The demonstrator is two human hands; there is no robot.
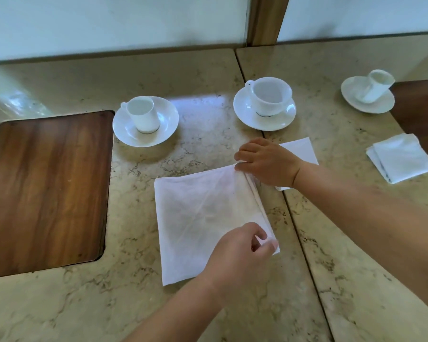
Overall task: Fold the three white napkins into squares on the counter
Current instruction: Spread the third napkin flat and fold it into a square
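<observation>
We see a large white napkin [203, 218] lying flat on the marble bench [356, 267], near the middle. Our left hand [242, 257] pinches its near right corner, and our right hand [267, 161] grips its far right corner, both along the layered right edge. A second napkin [304, 150] lies partly under the right hand, just beyond. A folded square napkin [400, 157] sits well apart at the right. Three white cups on saucers [145, 120] stand farther back, and a wooden inlay [47, 191] is at left.
</observation>
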